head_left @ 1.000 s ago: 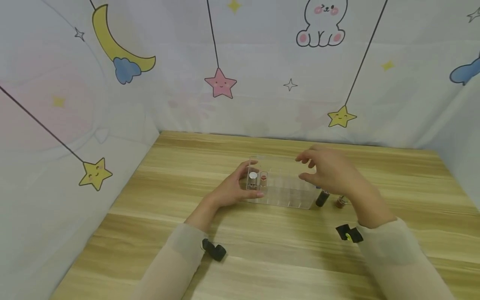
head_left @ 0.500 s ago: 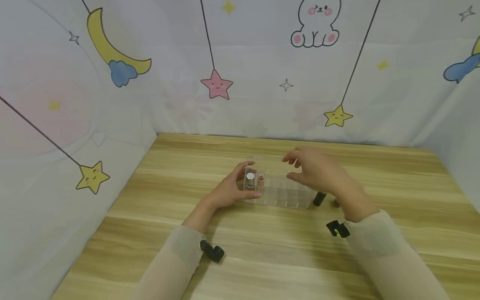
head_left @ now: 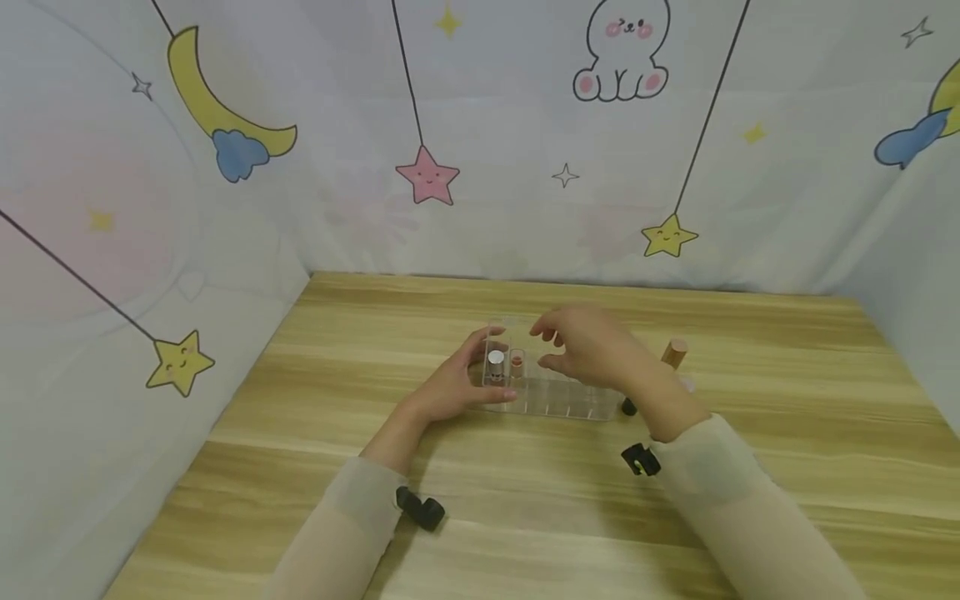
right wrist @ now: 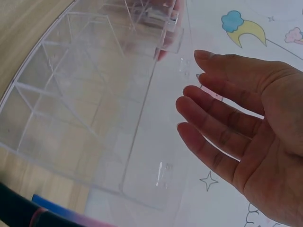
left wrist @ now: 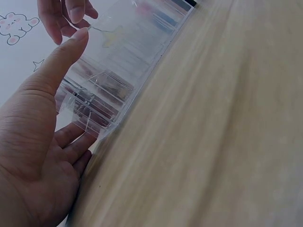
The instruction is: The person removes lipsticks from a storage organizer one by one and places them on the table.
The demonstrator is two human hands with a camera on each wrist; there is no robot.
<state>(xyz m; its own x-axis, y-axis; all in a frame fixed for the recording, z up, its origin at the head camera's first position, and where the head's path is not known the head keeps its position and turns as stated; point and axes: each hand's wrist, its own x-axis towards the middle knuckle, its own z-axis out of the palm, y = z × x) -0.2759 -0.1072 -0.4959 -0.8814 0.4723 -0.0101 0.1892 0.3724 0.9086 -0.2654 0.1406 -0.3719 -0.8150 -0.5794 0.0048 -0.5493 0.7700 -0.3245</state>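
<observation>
A clear acrylic lipstick organizer [head_left: 558, 402] with divided slots stands on the wooden table. My left hand [head_left: 448, 388] grips its left end, thumb along the front and fingers behind. Inside the end slots are a silver-capped lipstick [head_left: 496, 367] and, beside it, a clear-capped lipstick [head_left: 517, 365] with a reddish tip. Above the organizer's middle hovers my right hand [head_left: 594, 352], its fingers loosely bent and nothing between them. The right wrist view shows the same hand [right wrist: 246, 118] apart from the transparent wall.
Just right of the organizer lies a black tube [head_left: 628, 407], partly behind the right forearm. Beyond that arm an orange-brown tube [head_left: 675, 354] stands near a pale pinkish piece [head_left: 687, 384]. A printed white curtain [head_left: 510, 225] hangs along the table's back edge.
My right hand has moved left over the organizer, bringing the orange-brown tube into sight behind the arm. My left hand keeps its grip. The head view has shifted slightly.
</observation>
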